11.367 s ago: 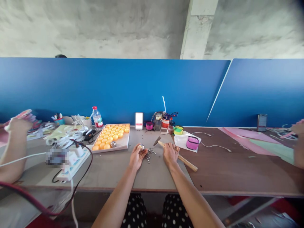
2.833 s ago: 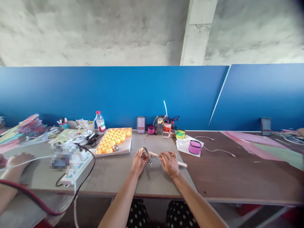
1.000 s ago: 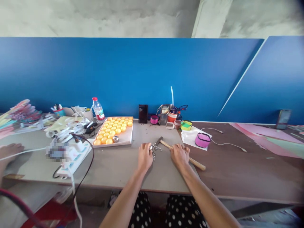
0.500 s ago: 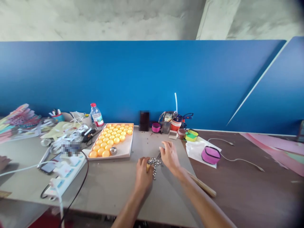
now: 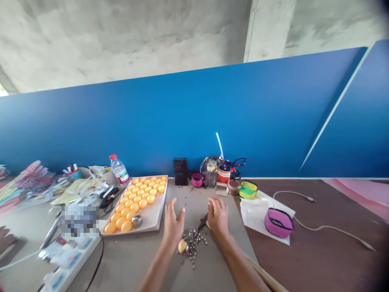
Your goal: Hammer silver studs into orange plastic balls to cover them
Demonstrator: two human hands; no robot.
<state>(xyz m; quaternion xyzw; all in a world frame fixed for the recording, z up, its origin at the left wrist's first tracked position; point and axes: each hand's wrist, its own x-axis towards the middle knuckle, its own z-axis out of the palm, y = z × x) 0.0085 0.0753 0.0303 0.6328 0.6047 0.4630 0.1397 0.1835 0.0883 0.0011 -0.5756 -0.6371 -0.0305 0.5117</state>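
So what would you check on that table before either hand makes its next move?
1. Left hand free: ok, it is open and holds nothing.
2. Right hand gripping the hammer: cannot tell, it covers the part by the head.
3. Yellow ball close by: ok, it lies beside the left wrist.
4. Metal beads gathered: not ok, a few lie apart from the pile.
5. Silver ball on the tray: ok.

Blue partition (image 5: 188, 117) behind worktable (image 5: 133, 259); rough concrete wall (image 5: 121, 36) above.
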